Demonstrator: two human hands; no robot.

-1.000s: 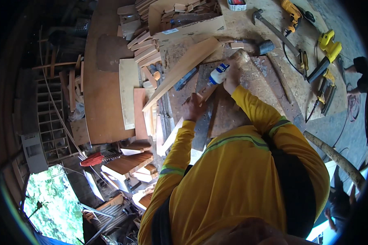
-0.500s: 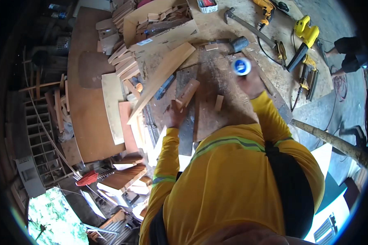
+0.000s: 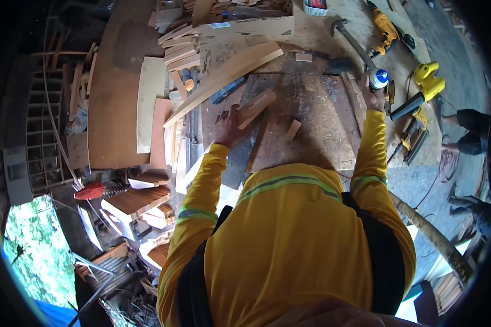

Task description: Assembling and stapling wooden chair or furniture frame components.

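Note:
My left hand point(image 3: 230, 126) is closed on the near end of a short wooden block point(image 3: 256, 107), which lies tilted over the worktable point(image 3: 303, 98). In my right hand point(image 3: 373, 97) is a small container with a round blue and white top point(image 3: 378, 78), held upright at the table's right part, beside the end of a claw hammer's handle point(image 3: 359, 48). Between my hands lies a small wood piece point(image 3: 293, 130). A long wooden plank point(image 3: 223, 82) slants across the table beyond my left hand, with a blue tool point(image 3: 228, 91) beside it.
A yellow drill point(image 3: 386, 31), a yellow blower point(image 3: 430, 82) and another yellow power tool point(image 3: 415, 131) lie at the right. A mallet point(image 3: 340, 66) rests farther back. Beyond the stacked wood strips point(image 3: 181, 52) stands a cardboard box point(image 3: 245, 27). Another person's legs point(image 3: 470, 131) show at far right.
My right hand has moved to the right with the container, from near the mallet to beside the hammer handle. The left hand stays on the wooden block. The whole view has shifted.

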